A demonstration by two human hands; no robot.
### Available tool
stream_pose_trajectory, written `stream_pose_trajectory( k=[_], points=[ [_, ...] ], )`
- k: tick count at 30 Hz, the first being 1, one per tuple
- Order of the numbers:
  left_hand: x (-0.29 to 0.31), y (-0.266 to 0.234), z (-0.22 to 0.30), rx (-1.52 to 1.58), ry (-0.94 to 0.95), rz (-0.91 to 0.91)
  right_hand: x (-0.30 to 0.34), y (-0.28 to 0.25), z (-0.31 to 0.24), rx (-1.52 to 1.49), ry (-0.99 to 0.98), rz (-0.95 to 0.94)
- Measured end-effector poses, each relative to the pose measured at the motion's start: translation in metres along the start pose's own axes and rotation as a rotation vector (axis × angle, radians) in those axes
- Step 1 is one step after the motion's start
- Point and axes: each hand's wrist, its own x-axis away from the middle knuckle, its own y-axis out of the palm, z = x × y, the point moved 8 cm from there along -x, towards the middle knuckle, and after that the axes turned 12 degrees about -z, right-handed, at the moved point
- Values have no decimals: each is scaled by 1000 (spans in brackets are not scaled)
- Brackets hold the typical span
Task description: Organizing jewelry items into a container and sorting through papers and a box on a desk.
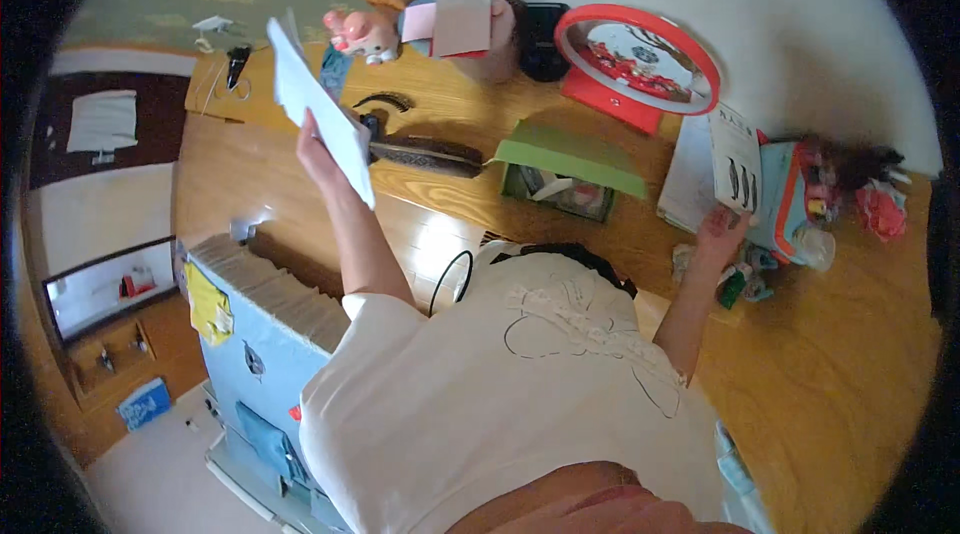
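Note:
My left hand [320,156] is closed on a stack of white papers [318,114], held raised and tilted above the desk's left part. At the right, my right hand [722,232] grips the lower edge of a thin white booklet [736,162] with dark drawings on its cover. That booklet leans over a pale flat book or folder [690,169] lying on the desk, beside a light-blue box with orange trim [782,196]. My right fingertips are partly hidden. Between my hands stands a green open-sided box [570,156] with small items inside.
On the wooden desk [830,364], a red-rimmed round mirror [640,59] stands at the back, near a pink figurine [362,36], a pink container [480,54] and a hairbrush [430,156]. A clear plastic cup [815,248] and crumpled packets [745,279] lie by my right hand. A blue-covered piece [260,334] stands left.

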Motion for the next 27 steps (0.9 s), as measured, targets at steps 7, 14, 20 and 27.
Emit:
stream_pose_trajectory(
  k=[7, 14, 20, 27],
  points=[
    [49, -67, -29, -74, -132, 187, 8, 34, -11, 453, -70, -106],
    [51, -46, -49, 31, -195, -150, 142, 118, -101, 718, -468, -245],
    [62, 11, -133, -1, -670, -342, 161, 118, -125, 465, -121, -382],
    [82, -16, -175, -51, -1113, -172, 139, 111, 44, 842, 334, -332]
  ],
)
